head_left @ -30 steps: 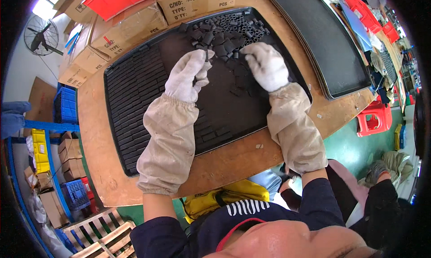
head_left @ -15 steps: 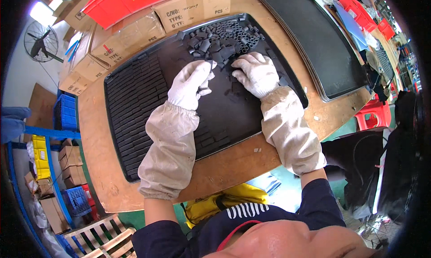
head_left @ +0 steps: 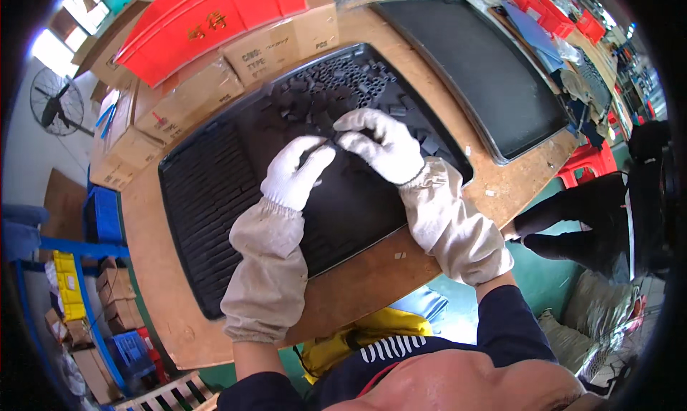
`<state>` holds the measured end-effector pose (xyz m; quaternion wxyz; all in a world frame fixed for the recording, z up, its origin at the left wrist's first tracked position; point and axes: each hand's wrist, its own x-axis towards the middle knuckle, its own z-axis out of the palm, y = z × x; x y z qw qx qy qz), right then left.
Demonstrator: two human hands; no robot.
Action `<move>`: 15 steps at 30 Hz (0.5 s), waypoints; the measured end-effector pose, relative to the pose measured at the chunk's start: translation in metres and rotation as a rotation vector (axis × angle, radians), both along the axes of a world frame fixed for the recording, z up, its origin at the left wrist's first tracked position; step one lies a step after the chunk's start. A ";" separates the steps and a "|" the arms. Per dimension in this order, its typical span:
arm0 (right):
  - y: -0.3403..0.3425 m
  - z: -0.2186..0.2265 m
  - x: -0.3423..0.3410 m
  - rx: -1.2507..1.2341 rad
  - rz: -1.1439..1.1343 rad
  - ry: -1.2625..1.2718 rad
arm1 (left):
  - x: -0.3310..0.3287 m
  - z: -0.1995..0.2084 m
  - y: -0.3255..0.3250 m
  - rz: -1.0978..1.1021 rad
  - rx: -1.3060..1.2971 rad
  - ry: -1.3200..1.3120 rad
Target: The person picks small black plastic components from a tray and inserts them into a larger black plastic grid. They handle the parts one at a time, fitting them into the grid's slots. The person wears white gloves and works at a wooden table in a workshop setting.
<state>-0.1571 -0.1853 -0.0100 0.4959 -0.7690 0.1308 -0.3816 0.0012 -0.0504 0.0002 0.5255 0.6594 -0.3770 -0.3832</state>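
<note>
Both hands wear white gloves and meet over a large black tray [head_left: 358, 243]. My left hand [head_left: 292, 173] is closed in a pinch at a small black piece [head_left: 331, 140]. My right hand [head_left: 386, 148] pinches at the same piece from the right, its fingertips near the left ones. Glove fingers partly hide the piece, so its exact shape is unclear. Beyond the hands lies a heap of short black tubes [head_left: 358, 78] and flat black pieces. Rows of black strips [head_left: 204, 196] fill the left part of the tray.
Behind the tray stand cardboard boxes [head_left: 286, 45] with a red bin [head_left: 215, 25] on top. A stack of black trays [head_left: 476, 67] lies at the right of the wooden table [head_left: 343, 296]. At the right stands another person [head_left: 572, 218] in dark clothes, near a red stool [head_left: 590, 164].
My right hand has come left from the loose pieces to meet my left hand at the small black piece. The view has shifted, and the person at the right has changed stance.
</note>
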 end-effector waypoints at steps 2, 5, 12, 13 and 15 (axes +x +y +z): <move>0.002 0.004 0.000 0.085 0.054 -0.024 | 0.001 0.001 0.001 0.005 0.015 0.006; 0.004 0.011 -0.004 -0.058 0.010 0.052 | -0.002 0.004 0.001 0.010 0.017 0.022; 0.008 0.006 0.002 -0.026 -0.083 -0.030 | -0.004 0.000 -0.002 -0.023 0.021 0.051; 0.003 -0.001 0.004 -0.031 -0.058 -0.079 | -0.006 0.001 -0.002 -0.030 0.032 0.060; 0.004 0.005 -0.002 -0.149 -0.075 -0.003 | -0.007 0.002 -0.002 0.003 0.055 0.106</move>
